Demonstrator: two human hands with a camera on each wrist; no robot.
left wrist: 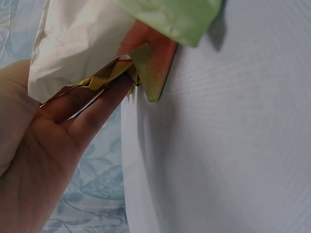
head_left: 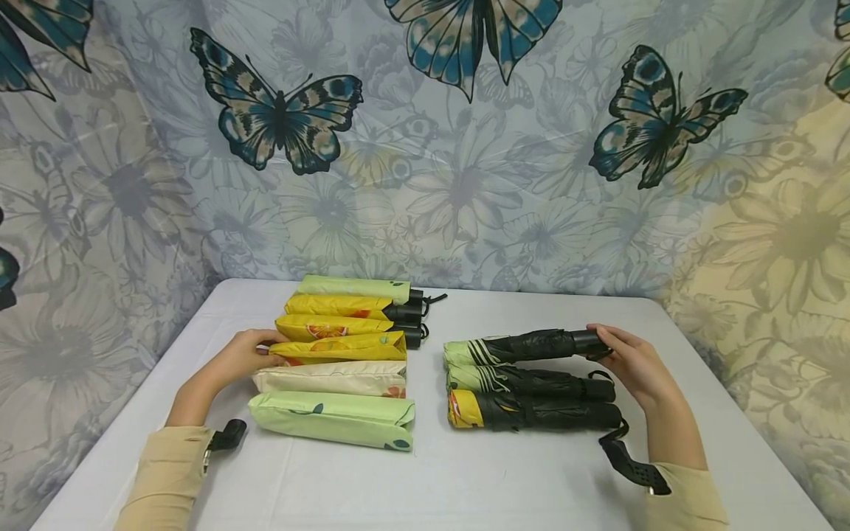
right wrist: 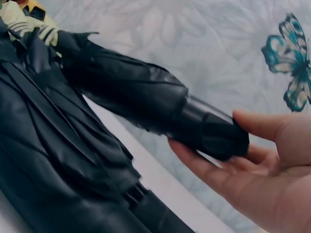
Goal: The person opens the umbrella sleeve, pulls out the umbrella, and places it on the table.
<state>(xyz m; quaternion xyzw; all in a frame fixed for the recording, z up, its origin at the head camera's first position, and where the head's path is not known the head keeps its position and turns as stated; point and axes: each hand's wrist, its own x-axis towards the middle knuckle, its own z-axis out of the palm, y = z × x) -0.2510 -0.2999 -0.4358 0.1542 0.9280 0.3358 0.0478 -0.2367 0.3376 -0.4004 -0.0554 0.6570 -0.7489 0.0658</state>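
My left hand (head_left: 234, 361) pinches the closed left end of a yellow umbrella sleeve (head_left: 348, 349). In the left wrist view its fingers (left wrist: 99, 114) reach under a cream sleeve (left wrist: 82, 41) to a bit of yellow fabric (left wrist: 109, 74). With my right hand (head_left: 637, 365) I grip the handle end of a folded black umbrella (head_left: 534, 345) with green striped fabric at its left end. The right wrist view shows thumb and fingers (right wrist: 204, 167) around the black handle (right wrist: 209, 128), which is raised off the others.
Below the yellow sleeve lie the cream sleeve (head_left: 332, 379) and a light green sleeve (head_left: 332, 419). Farther back are sleeved umbrellas, one green (head_left: 352, 287) and two yellow (head_left: 332, 304), handles pointing right. Two more folded umbrellas (head_left: 538, 384) lie near my right hand on the white table (head_left: 478, 479).
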